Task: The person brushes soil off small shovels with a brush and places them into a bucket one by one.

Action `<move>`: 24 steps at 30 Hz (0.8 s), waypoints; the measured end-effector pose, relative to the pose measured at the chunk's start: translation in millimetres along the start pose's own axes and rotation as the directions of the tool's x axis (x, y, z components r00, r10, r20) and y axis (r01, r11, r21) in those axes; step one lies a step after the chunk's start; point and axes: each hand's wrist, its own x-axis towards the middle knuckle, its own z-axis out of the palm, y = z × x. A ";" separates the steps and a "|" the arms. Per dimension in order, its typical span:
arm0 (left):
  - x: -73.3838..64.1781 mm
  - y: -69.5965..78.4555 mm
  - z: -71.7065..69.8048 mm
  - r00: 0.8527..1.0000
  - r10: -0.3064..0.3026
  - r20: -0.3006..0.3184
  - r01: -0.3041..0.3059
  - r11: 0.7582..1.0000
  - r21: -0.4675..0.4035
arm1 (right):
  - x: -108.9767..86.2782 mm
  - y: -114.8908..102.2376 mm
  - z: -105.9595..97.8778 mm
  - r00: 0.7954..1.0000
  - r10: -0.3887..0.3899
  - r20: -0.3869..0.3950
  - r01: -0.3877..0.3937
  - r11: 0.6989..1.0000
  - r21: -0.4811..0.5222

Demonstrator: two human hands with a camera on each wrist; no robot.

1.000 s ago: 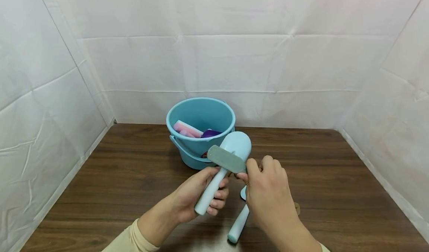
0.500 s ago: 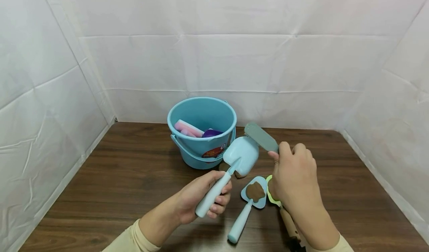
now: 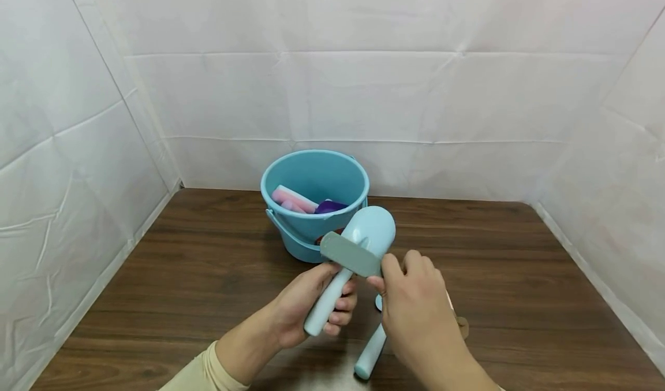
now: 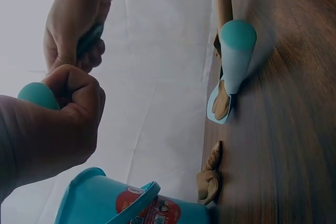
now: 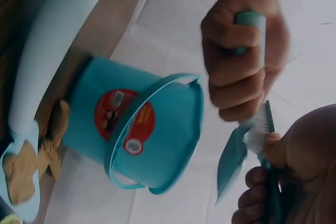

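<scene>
My left hand grips the pale handle of a light blue garden trowel, its blade pointing up and away from me. In my right hand is a grey-green scrub brush, lying across the base of the trowel's blade. White bristles face the trowel in the right wrist view. Both tools are held above the table. Below my right hand lies a second light blue trowel, mostly covered by that hand in the head view; a brown lump sits on its blade in the left wrist view.
A blue bucket stands behind the trowel, holding pink pieces and a purple piece. Beside its base is a twisted brown lump. A wooden-handled tool lies past the second trowel. White sheeting surrounds the table.
The brush swings off to the right past the blade's upper edge, then returns to lie across the trowel's blade base, covering the tools on the table again. The left hand stays almost still.
</scene>
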 end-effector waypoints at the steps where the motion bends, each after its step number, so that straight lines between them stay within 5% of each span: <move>1: -0.3 -0.5 0.9 1.000 0.000 -0.006 0.000 1.000 0.007 | -0.3 0.4 1.1 1.000 0.002 -0.013 -0.002 1.000 -0.011; 5: -1.7 -1.8 3.5 1.000 -0.013 -0.012 0.013 0.999 0.039 | 0.1 9.2 1.9 0.997 0.047 -0.066 -0.049 0.998 -0.030; 15: -6.3 -1.4 -0.3 0.999 -0.023 0.037 0.021 0.998 0.056 | 11.4 38.2 -7.1 0.973 0.229 -0.037 -0.231 0.970 -0.078; 24: -7.3 -0.5 -2.9 1.000 0.023 -0.017 -0.023 1.000 0.000 | 0.7 -4.9 -6.2 0.997 0.057 0.052 -0.057 0.998 -0.005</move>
